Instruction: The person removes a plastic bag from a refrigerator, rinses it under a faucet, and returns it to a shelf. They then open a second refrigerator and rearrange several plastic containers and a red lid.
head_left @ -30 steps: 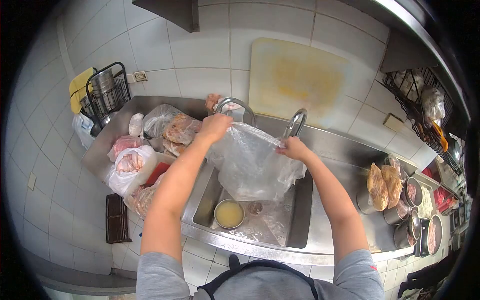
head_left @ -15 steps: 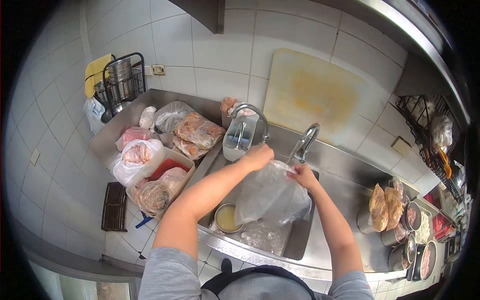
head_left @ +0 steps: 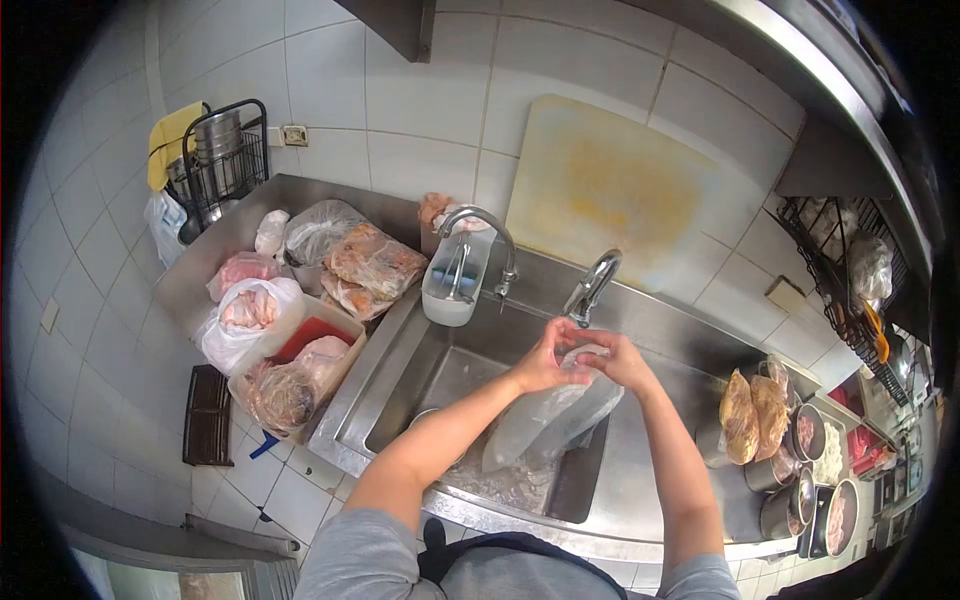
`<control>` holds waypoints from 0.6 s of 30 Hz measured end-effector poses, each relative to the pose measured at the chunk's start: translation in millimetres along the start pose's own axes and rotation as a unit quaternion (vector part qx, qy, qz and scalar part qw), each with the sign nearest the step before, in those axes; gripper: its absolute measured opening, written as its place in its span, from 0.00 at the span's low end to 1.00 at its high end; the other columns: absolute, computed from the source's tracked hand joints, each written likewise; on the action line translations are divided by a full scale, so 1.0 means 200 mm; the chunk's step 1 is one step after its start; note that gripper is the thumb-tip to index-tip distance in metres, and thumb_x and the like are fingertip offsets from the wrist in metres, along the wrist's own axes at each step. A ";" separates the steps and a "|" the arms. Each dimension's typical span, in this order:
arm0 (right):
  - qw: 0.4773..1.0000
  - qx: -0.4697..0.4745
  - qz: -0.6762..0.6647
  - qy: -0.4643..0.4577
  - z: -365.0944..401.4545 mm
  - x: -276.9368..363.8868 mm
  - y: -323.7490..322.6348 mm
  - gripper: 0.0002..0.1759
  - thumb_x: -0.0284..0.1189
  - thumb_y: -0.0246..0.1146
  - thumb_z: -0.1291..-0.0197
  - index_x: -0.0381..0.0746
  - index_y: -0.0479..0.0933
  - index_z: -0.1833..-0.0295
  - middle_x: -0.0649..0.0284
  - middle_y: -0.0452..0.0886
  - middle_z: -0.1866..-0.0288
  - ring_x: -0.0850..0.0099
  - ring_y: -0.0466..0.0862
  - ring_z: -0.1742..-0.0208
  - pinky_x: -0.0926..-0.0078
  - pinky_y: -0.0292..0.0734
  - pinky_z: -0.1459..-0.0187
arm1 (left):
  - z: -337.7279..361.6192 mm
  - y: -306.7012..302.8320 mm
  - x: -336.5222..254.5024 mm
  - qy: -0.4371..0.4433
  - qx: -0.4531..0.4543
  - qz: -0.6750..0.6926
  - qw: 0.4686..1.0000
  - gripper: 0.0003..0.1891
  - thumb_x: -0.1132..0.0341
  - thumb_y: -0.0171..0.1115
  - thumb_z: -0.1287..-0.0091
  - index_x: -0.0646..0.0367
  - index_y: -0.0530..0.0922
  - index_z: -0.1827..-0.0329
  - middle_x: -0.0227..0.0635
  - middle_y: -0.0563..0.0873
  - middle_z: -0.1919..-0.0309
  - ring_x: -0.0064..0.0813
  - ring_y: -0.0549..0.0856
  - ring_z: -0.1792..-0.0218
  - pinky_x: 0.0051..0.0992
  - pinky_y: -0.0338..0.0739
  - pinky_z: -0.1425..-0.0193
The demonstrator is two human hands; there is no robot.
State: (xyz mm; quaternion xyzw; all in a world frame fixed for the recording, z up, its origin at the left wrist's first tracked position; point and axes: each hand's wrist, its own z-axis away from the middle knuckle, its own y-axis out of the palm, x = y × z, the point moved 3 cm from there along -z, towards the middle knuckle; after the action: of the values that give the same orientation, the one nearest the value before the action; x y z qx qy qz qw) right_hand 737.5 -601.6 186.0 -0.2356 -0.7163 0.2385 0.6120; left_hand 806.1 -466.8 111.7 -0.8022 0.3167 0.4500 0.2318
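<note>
Bag (head_left: 545, 425) hangs over the sink (head_left: 455, 365), clamped in left hand (head_left: 548, 360) and right hand (head_left: 622, 360), with meat (head_left: 325, 358) in a tub (head_left: 340, 315) at their nine o'clock and in pots (head_left: 776, 517) at four.

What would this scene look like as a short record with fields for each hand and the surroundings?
Left hand: holds gathered top of plastic bag
Right hand: holds same bag, beside left hand
Bag position: hanging over sink
Behind: two faucets; stained board against wall
Left of sink: bagged food
Right of sink: metal pots
</note>
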 end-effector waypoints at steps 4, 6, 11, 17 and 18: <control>0.999 0.036 -0.039 -0.005 0.07 0.25 -0.11 0.23 0.24 0.69 0.50 0.40 0.78 0.45 0.65 0.84 0.56 0.78 0.79 0.57 0.75 0.73 0.50 | 0.07 0.04 0.08 -0.147 0.234 -0.066 0.959 0.38 0.51 0.78 0.58 0.62 0.74 0.46 0.36 0.83 0.56 0.29 0.80 0.54 0.33 0.73 0.47; 0.999 0.019 -0.042 -0.007 0.10 0.29 -0.18 0.23 0.24 0.68 0.49 0.39 0.77 0.45 0.66 0.83 0.60 0.78 0.79 0.59 0.77 0.73 0.51 | 0.11 0.00 0.06 -0.186 0.272 -0.120 0.936 0.31 0.49 0.77 0.57 0.62 0.79 0.55 0.38 0.85 0.62 0.32 0.82 0.58 0.34 0.74 0.50; 0.996 -0.064 -0.045 -0.037 0.20 0.18 -0.39 0.21 0.23 0.68 0.47 0.36 0.77 0.46 0.67 0.82 0.69 0.79 0.79 0.64 0.81 0.73 0.56 | 0.18 -0.21 0.23 -0.142 0.311 -0.312 0.887 0.25 0.46 0.75 0.57 0.57 0.84 0.65 0.39 0.86 0.69 0.35 0.83 0.63 0.34 0.70 0.48; 0.977 -0.119 -0.170 0.038 0.27 0.05 -0.42 0.23 0.25 0.68 0.48 0.36 0.74 0.45 0.67 0.82 0.70 0.78 0.80 0.67 0.79 0.73 0.59 | 0.29 -0.51 0.21 -0.125 0.303 -0.433 0.840 0.26 0.45 0.75 0.61 0.60 0.83 0.70 0.44 0.85 0.72 0.43 0.83 0.64 0.37 0.69 0.50; 0.984 -0.105 -0.138 0.046 0.27 0.03 -0.42 0.25 0.26 0.69 0.49 0.36 0.73 0.43 0.65 0.83 0.67 0.75 0.81 0.64 0.77 0.73 0.56 | 0.29 -0.53 0.20 -0.128 0.293 -0.430 0.844 0.24 0.47 0.74 0.60 0.59 0.82 0.70 0.43 0.85 0.71 0.44 0.83 0.63 0.38 0.70 0.51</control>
State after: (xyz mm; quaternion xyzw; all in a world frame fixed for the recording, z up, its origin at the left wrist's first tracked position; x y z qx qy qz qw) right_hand 679.6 -666.0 235.9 -0.2078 -0.7340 0.0638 0.6434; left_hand 864.8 -367.3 58.6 -0.6879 0.0246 0.2900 0.6649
